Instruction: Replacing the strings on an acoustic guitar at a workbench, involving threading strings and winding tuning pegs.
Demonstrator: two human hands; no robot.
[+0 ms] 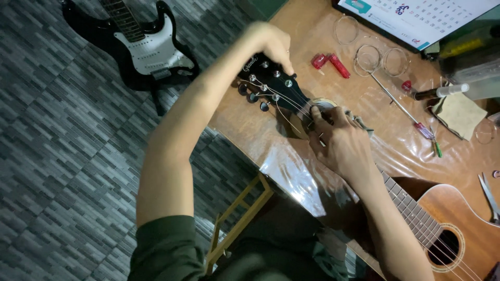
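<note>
Green sleeve fabric [166, 250] was seen lowest in view, on the left arm. An acoustic guitar [448, 229] was laid across a plastic-covered wooden table [250, 125]. Its black headstock [271, 83], at the table's left edge, was gripped at the far side by the left hand [268, 44], fingers curled around it. The right hand [341, 143] was closed at the nut, strings [291, 104] pinched. Red clips [330, 62] and a screwdriver [401, 109] were placed beyond the headstock. An electric guitar [138, 44] was left on the floor.
</note>
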